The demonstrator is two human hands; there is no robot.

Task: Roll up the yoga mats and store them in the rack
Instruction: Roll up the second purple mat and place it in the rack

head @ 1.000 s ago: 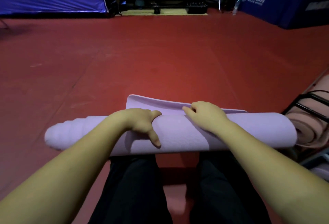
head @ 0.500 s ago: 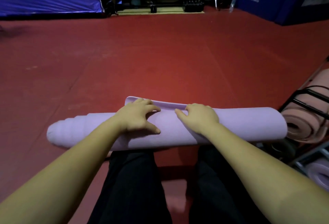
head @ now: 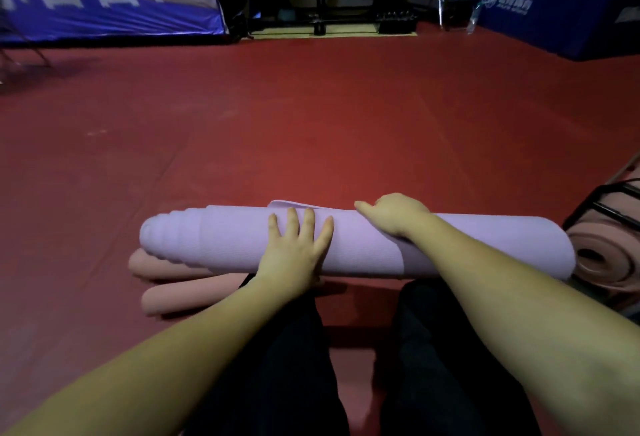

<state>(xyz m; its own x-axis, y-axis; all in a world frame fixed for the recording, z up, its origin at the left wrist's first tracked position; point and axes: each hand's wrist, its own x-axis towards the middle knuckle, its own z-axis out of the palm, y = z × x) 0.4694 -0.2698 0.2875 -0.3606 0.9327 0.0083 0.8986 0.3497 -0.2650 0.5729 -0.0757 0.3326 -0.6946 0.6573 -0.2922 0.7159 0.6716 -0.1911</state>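
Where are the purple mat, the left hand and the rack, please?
purple mat (head: 450, 248): head view, bare right stretch of the roll.
left hand (head: 294, 252): head view, back of the hand.
rack (head: 588, 203): head view, black frame bar.

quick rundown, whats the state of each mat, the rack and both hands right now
purple mat: almost fully rolled, a small flap left at the far edge, left end telescoped
pink mats: two rolled, lying on the floor under the purple mat's left end
rack: black frame holding a rolled pink mat
left hand: flat, fingers spread, pressing on the roll
right hand: fingers curled over the roll's top
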